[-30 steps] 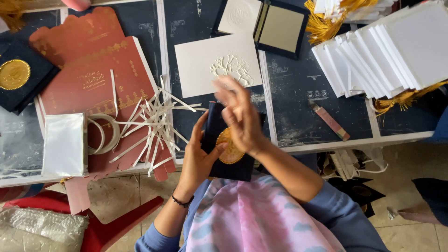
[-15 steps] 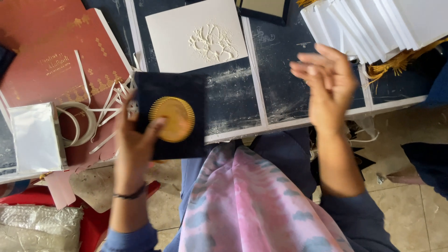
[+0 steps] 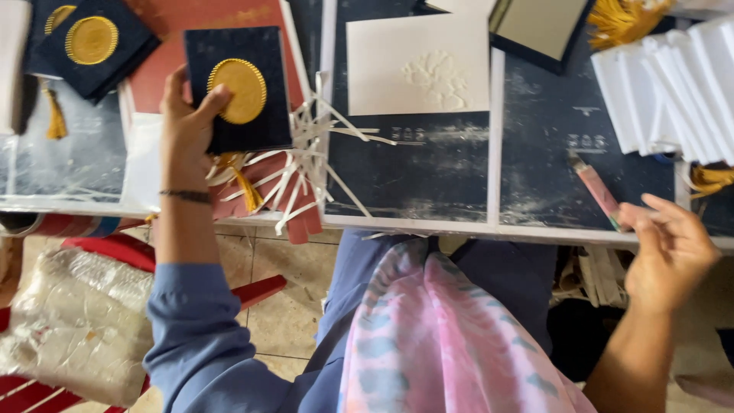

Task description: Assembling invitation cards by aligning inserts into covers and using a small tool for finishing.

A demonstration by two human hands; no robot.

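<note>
1. Dark, dusty surface crossed by pale strips; carries everything listed below.
2. Red folder at upper left, mostly covered by other items.
3. White embossed card, flat at top centre, a raised floral motif in its middle.
4. Stack of white cards, fanned at the right edge, with yellow tassels beside it.
5. Navy booklet with a round gold emblem, held over the red folder; a yellow tassel hangs below it.
6. Second navy booklet, same gold emblem, lying at far left, apart from the held one.
7. Left hand: clamped on the navy booklet, thumb on the emblem's edge, fingers behind. A thin bracelet sits on the wrist.
8. Right hand: fingers spread apart, holding nothing, off the surface's near edge, just beside the pink tube.
9. White paper strips, a loose heap right of the held booklet.
10. Pink tube, lying slantwise near the right hand.
</note>
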